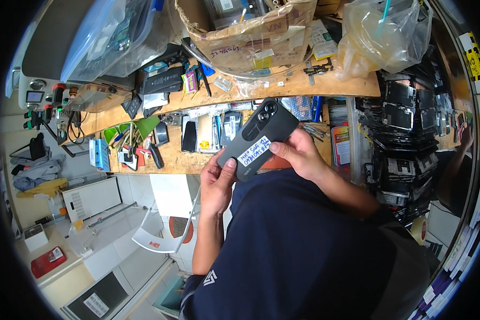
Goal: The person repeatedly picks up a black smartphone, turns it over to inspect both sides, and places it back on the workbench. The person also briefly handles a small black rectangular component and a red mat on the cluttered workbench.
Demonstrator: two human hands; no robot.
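1. A dark navy shirt (314, 240) is filling the near middle, lying closest to the camera.
2. Two hands are gripping one dark phone (248, 128): the left hand (218, 181) is pinching its near end, and the right hand (304, 154) is clasping its right edge, both thumbs resting on the back.
3. The phone is tilting above the near part of the tabletop (181, 162), its back facing the camera, and is hiding some of the clutter beyond.
4. Further off, one cardboard box (250, 45) is standing on a raised wooden shelf (352, 85), with one clear plastic bag (384, 42) sitting to its right.
5. Piles of dark flat parts (400, 117) are crowding the right side; one instrument with a small display (34, 97) is standing far left.
6. One white label (255, 151) bearing blue handwriting is sticking to the phone; small pale lettering is showing near its lower end. The box is carrying handwriting and print.
7. Two large round lenses (266, 111) are showing on the phone; the piled parts are overlapping too much for counting.
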